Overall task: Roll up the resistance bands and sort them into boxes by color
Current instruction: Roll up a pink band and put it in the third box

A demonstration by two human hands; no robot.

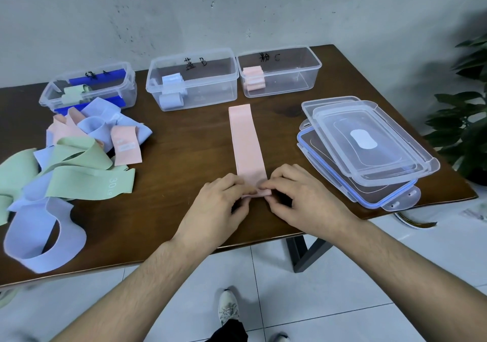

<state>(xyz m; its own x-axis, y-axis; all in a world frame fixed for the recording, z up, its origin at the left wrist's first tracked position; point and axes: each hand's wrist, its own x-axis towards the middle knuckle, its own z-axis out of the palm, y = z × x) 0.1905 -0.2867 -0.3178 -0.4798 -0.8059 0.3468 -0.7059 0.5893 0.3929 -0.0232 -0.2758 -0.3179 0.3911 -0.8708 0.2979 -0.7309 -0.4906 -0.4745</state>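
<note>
pink band (246, 141): soft, light, limp; lies flat toward the surface's near edge.
hold: left hand (216, 204) and right hand (303, 199) fingers pinch its near end, starting the roll.

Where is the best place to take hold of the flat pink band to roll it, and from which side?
Grip the pink band at its near end, from the person's side. It lies flat, stretching away toward the boxes, and both hands already pinch its near edge, folded over.

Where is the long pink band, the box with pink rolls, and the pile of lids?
Pink band (246, 141), head view, middle of the flat strip.
Pink-roll box (295, 78), head view, clear front wall.
Lid stack (395, 141), head view, top lid's surface.
</note>
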